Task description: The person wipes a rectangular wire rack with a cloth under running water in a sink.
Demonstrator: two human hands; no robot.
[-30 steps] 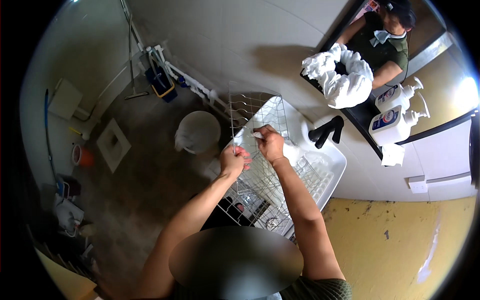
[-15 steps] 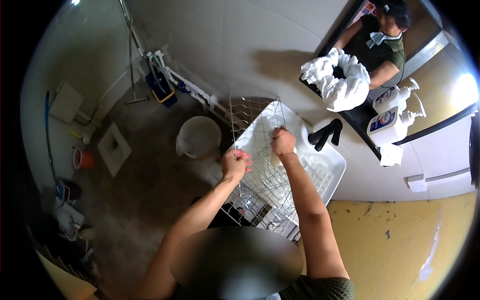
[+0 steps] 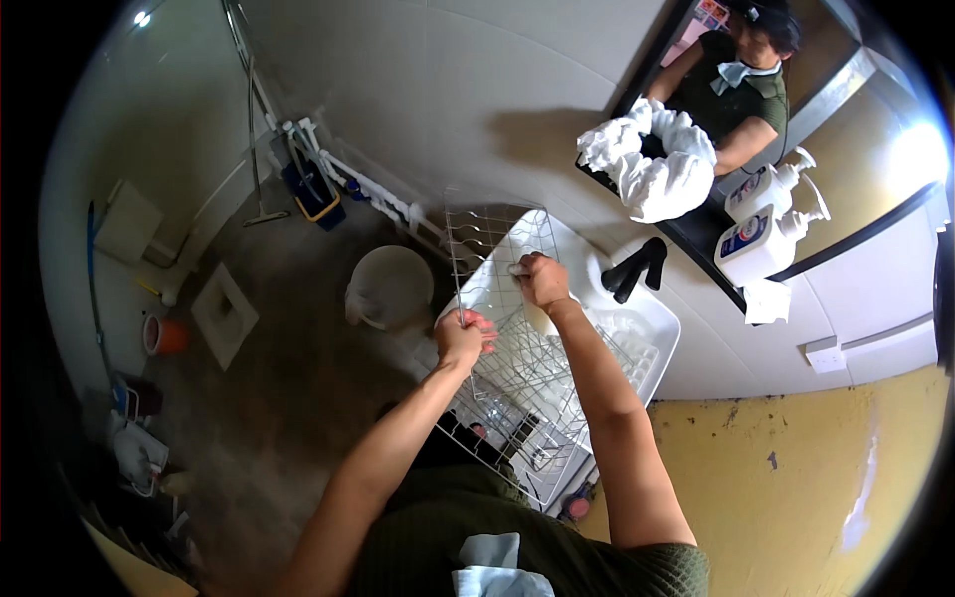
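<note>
A shiny wire rack (image 3: pixel 497 376) stands tilted over a white washbasin (image 3: pixel 665 350). My left hand (image 3: pixel 463 338) is closed round the rack's left edge. Against the mesh, my right hand (image 3: pixel 544 282) is closed on a pale, cream-coloured thing (image 3: pixel 538 318) that sticks out below the fist; whether it is a sponge or a cloth I cannot tell. White suds or water show through the wires in the basin. A black tap (image 3: pixel 634 271) rises from the basin's far right side, just right of my right hand.
Along the mirror's black ledge sit a bunched white cloth (image 3: pixel 676 184) and two white pump bottles (image 3: pixel 748 244). On the floor to the left are a white bucket (image 3: pixel 393 284), a blue mop bucket (image 3: pixel 313 199), a squat toilet (image 3: pixel 227 313) and an orange bucket (image 3: pixel 164 335).
My right hand has shifted slightly left along the mesh, its wrist turned a little. My left hand keeps its hold on the rack's edge. The whole view has moved slightly.
</note>
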